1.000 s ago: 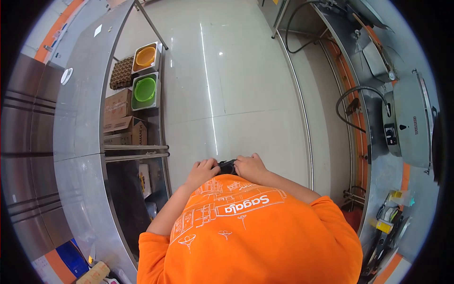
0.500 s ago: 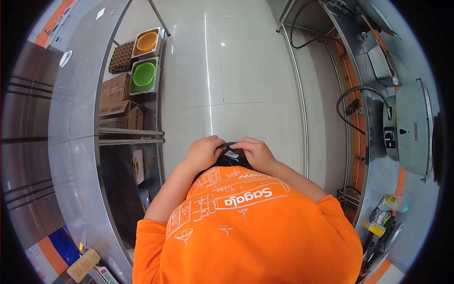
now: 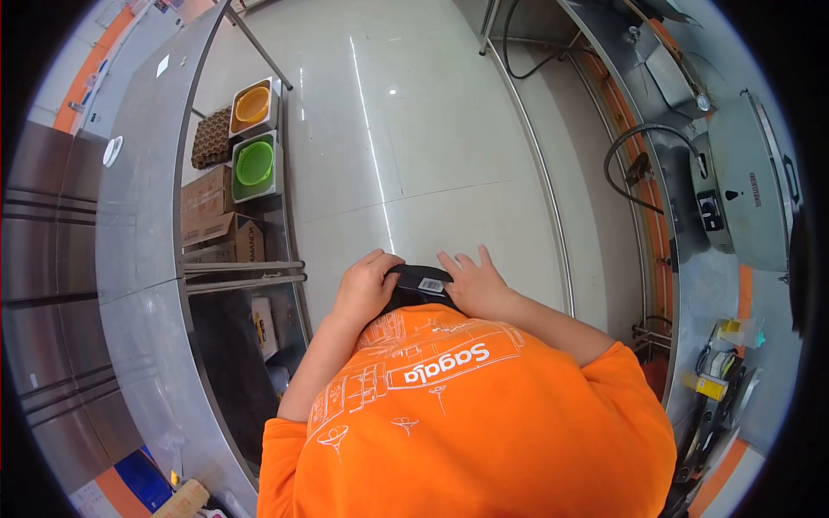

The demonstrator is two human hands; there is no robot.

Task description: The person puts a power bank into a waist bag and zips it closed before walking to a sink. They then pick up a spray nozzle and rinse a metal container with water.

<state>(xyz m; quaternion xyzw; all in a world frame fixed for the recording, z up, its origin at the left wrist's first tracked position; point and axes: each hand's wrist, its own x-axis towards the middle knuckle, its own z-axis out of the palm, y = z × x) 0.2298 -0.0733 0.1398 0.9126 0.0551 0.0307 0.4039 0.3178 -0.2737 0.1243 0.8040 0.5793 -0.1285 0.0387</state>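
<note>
A black cloth item (image 3: 413, 296) with a small white label (image 3: 431, 286) is stretched between my hands, just in front of my orange shirt (image 3: 484, 414). My left hand (image 3: 366, 287) pinches its left edge, fingers closed and curled over it. At the right edge, my right hand (image 3: 474, 283) touches the item near the label, with several fingers raised and spread; its thumb is hidden behind the black edge. The lower part of the black item disappears behind the shirt.
A steel counter (image 3: 142, 224) runs along the left, above a shelf with a green basket (image 3: 255, 163), an orange basket (image 3: 252, 105), egg trays (image 3: 211, 138) and cardboard boxes (image 3: 205, 197). On the right stand a steel table with a grey appliance (image 3: 747, 194) and a looped black hose (image 3: 611, 160).
My right hand's fingers have lifted and spread from their earlier curled hold. The black item's top edge is straighter, its label more visible. The view has tilted and shifted slightly.
</note>
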